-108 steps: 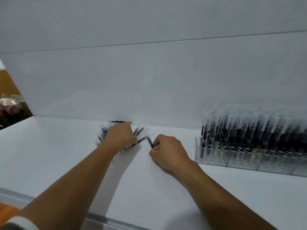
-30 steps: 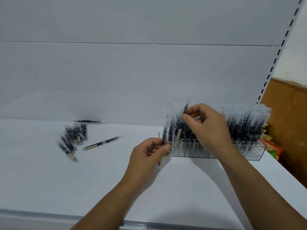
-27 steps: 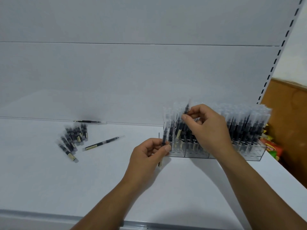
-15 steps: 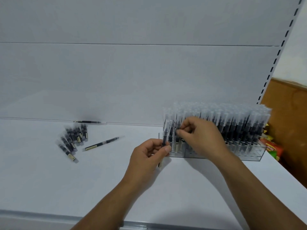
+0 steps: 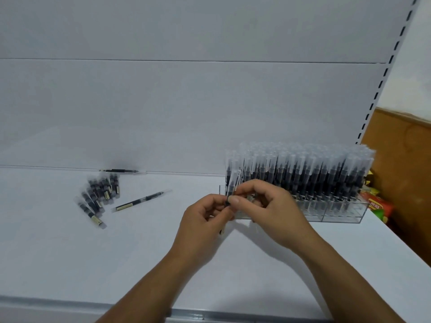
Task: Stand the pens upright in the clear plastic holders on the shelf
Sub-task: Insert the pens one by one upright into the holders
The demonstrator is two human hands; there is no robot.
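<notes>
A clear plastic holder [image 5: 338, 216] on the white shelf [image 5: 116, 252] is packed with upright black pens [image 5: 303, 173] in clear sleeves. Just in front of its left end, my left hand [image 5: 205, 227] grips a black pen [image 5: 231, 190] held nearly upright. My right hand [image 5: 268, 210] pinches the same pen with thumb and forefinger. Loose pens [image 5: 98, 197] lie in a pile at the left. One single pen [image 5: 140, 201] lies beside the pile, and another pen [image 5: 119, 170] lies against the back panel.
The shelf's grey front edge [image 5: 93, 306] runs along the bottom. A slotted upright [image 5: 382, 82] rises at the right, with a brown wall [image 5: 401, 171] and colourful packets [image 5: 375, 206] behind the holder's right end.
My right hand has left the pens standing in the holder and come down to the pen in my left hand, which it now pinches. The left hand has barely moved.
</notes>
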